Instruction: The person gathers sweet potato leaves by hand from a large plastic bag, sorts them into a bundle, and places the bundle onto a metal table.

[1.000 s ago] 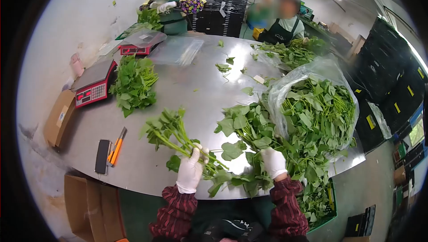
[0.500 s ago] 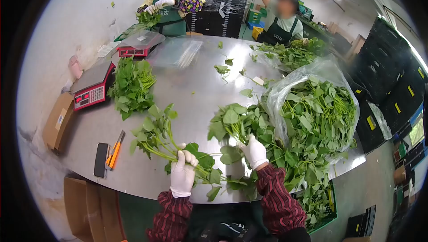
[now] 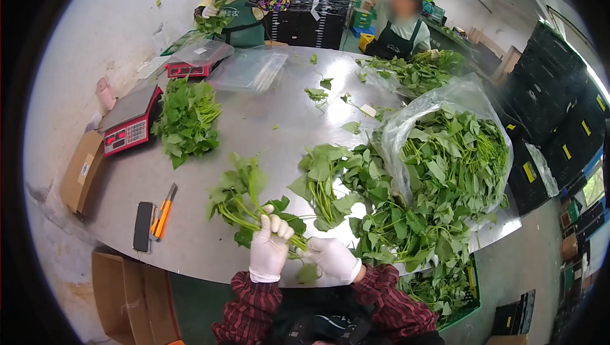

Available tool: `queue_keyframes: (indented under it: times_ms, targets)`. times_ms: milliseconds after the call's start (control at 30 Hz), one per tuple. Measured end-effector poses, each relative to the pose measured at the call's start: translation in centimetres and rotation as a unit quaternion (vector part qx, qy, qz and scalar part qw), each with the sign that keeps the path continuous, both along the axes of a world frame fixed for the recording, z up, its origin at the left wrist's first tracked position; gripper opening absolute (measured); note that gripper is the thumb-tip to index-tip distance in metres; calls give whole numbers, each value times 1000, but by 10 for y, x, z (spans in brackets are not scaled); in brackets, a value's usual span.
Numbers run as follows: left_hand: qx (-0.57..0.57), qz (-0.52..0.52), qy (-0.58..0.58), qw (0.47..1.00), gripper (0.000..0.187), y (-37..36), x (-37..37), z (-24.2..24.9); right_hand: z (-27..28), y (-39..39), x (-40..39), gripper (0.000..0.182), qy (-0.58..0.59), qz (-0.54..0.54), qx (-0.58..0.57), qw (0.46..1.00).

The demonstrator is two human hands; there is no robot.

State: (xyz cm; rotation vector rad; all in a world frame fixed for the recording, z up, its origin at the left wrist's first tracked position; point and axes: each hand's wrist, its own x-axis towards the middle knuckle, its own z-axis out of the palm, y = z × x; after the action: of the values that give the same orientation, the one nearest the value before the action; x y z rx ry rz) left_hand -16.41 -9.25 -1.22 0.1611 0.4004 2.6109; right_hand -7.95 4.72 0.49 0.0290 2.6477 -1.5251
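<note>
My left hand point(image 3: 269, 250), in a white glove, is wrapped round a small bunch of leafy greens point(image 3: 238, 196); leaves spread up and left, stems pass through the fist. Close beside it, my white-gloved right hand point(image 3: 333, 260) has its fingers pinched together at the stem ends right of the left fist. A leaf point(image 3: 308, 274) hangs below those fingertips; the pinched part is mostly hidden. Just beyond the right hand lie loose leafy stems point(image 3: 327, 186), joining the pile that spills from a clear plastic bag point(image 3: 454, 154) on the right.
A steel table point(image 3: 254, 116) carries a bundle of greens point(image 3: 187, 119), a red scale point(image 3: 130, 122), a dark phone-like slab point(image 3: 143, 226), an orange utility knife point(image 3: 163, 213) and flat plastic bags point(image 3: 248, 72). Two co-workers stand across it. A green crate point(image 3: 473, 294) of greens sits lower right.
My right hand has moved from the loose stems down and left, up to my left hand. The held bunch has shifted slightly right. One co-worker's hands have moved on their greens.
</note>
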Motion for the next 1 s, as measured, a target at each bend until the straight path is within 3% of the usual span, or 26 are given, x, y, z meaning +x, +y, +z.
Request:
queue_keyframes:
  times_ms: [33, 100, 200, 333, 467, 533, 567, 667, 767, 867, 900, 1000]
  targets:
    - [10, 34, -5, 999, 23, -6, -8, -3, -5, 5, 1, 13, 0, 0, 2, 1000]
    - [12, 115, 4, 993, 24, -27, -29, -2, -25, 27, 2, 8, 207, -48, 255, 943]
    - [-27, 204, -20, 978, 28, -52, -42, 14, -47, 69, -8, 22, 42, -154, 374, 914]
    - [-11, 136, 16, 991, 32, -48, -29, 11, -64, 50, -44, 40, 45, -193, 434, 879]
    - [-47, 88, 56, 993, 28, -37, -12, 2, -111, 65, -69, 44, 56, -177, 417, 890]
    - [-76, 57, 70, 993, 21, -44, -12, -6, -95, 73, -74, 40, 76, -255, 311, 912]
    - [-75, 60, 70, 993, 21, -47, -13, -10, -42, 58, -62, 39, 70, -272, 269, 921]
    - [-91, 47, 59, 993, 16, -44, -13, -13, -17, 53, -44, 24, 143, -237, 69, 959]
    - [-262, 38, 23, 964, 18, -12, -1, 0, -42, 52, -37, 15, 231, -179, 112, 950]
    - [-302, 6, 41, 953, 21, 17, 5, 2, -17, 27, -19, 7, 224, -160, 110, 955]
    - [-288, -3, 32, 957, 19, 25, 5, 2, -17, 23, -15, 1, 251, -143, 157, 944]
    - [-275, -12, 20, 961, 17, 33, 6, 8, -17, 13, -4, 8, 252, -131, 193, 939]
